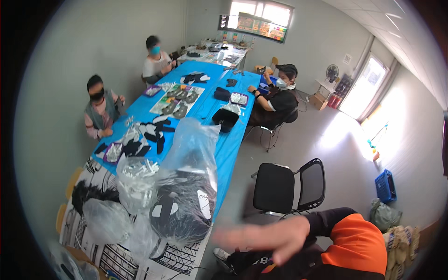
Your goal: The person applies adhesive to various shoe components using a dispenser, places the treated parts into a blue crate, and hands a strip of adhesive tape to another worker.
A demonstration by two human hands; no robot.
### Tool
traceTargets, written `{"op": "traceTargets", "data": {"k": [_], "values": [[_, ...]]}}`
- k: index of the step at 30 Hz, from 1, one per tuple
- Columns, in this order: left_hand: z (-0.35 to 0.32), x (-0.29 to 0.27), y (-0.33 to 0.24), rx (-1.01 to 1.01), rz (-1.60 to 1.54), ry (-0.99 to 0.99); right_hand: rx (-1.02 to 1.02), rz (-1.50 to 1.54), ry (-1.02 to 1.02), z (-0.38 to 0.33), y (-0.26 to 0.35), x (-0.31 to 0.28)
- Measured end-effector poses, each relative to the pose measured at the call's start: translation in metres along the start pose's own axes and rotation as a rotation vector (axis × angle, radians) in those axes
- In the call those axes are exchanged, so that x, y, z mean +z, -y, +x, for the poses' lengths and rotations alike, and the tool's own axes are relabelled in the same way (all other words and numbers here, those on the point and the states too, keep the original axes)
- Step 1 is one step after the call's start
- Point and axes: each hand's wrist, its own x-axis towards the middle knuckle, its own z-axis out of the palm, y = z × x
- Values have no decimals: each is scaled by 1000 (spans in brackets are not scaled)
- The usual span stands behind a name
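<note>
My right hand [266, 237] reaches leftward across the lower part of the view, out of a black cuff and orange sleeve. Its fingers are smeared by motion but stretched out, with the thumb apart, and nothing shows in them. The fingertips come close to a large clear plastic bag [182, 212] at the table's near right edge; whether they touch it I cannot tell. Black pieces with white patches fill that bag. Beside it stands a smaller clear bag [136, 179] of white strips. My left hand does not appear.
A long table with a blue cover [212, 109] holds black-and-white pieces [156, 133], a purple tray [112, 153] and a black bin [225, 120]. Three other people sit around it. A black mesh chair [275, 187] stands right of the table; a blue crate [385, 185] lies by the wall.
</note>
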Motion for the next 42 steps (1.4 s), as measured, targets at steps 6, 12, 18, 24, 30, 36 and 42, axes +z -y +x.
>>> {"op": "traceTargets", "data": {"k": [6, 12, 18, 24, 30, 36, 42], "values": [[68, 3, -5, -20, -4, -45, 29, 1199, -170, 55, -78, 8], [104, 12, -3, -30, 1, -65, 1060, 854, -872, -89, -255, -26], [121, -2, 1, -12, 16, -100, 1544, 408, -517, -140, -245, -1], [99, -4, -3, 48, -7, -123, 1467, 416, -649, -158, -240, -3], [2, -28, 3, 175, -86, -120, 1200, 447, -612, -171, -251, -14], [-191, 5, 39, 237, -232, 212, 657, 127, -332, -182, -256, -29], [-409, 175, 148, -395, -326, 742, 179, 79, -182, -217, -199, -29]]}}
